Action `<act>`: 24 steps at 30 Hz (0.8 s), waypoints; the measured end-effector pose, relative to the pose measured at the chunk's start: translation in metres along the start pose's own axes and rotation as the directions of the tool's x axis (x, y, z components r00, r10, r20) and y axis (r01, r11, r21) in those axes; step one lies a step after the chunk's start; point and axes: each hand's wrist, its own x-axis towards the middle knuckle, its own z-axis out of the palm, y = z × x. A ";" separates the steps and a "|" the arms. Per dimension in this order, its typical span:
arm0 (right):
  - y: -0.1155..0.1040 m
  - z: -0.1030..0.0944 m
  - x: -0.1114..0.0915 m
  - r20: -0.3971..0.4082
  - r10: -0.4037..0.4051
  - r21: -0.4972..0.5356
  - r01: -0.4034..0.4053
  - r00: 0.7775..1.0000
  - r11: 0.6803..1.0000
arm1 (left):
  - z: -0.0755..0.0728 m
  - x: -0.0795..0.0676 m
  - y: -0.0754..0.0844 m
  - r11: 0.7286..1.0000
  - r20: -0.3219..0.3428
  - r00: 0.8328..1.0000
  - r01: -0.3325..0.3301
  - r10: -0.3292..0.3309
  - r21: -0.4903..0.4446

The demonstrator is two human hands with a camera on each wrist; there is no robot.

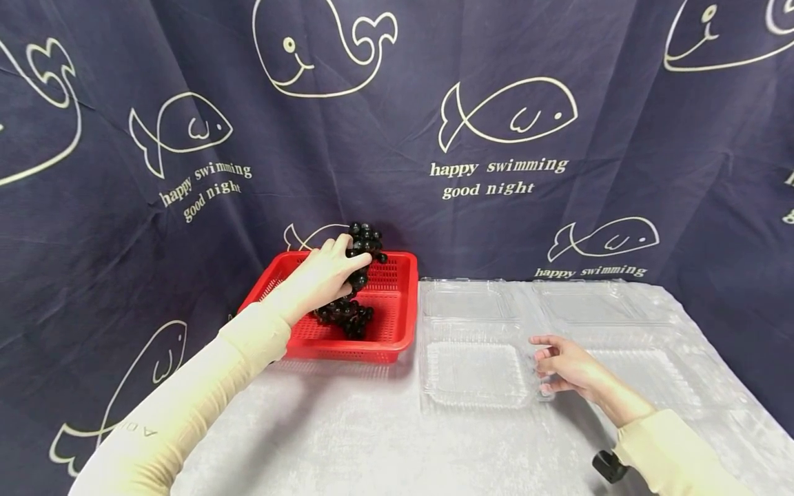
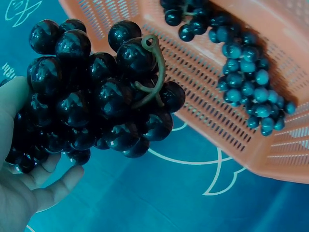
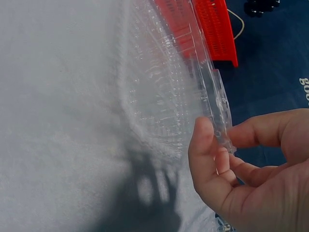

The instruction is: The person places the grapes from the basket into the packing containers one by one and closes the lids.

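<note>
My left hand [image 1: 329, 272] grips a bunch of dark, glossy grapes [image 2: 101, 92], held up over the red perforated basket [image 1: 406, 310]. A curled stem shows at one end of the bunch in the left wrist view. Another bunch of dark grapes [image 1: 347, 318] lies inside the basket below. On the table, a clear plastic clamshell container [image 1: 477, 372] lies with its lid spread back. My right hand [image 1: 573, 368] is at its right side, and in the right wrist view the thumb and fingertips hold the rim between them.
A second clear container [image 1: 645, 372] lies open to the right, partly behind my right hand. The basket stands at the back left of the pale table [image 1: 347, 427]. A dark blue curtain [image 1: 397, 158] with fish drawings hangs close behind.
</note>
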 end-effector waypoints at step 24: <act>0.000 -0.004 -0.003 0.032 -0.015 -0.008 0.015 0.999 1.000 | -0.008 0.014 0.032 0.996 -0.126 0.989 -0.080 0.084 0.031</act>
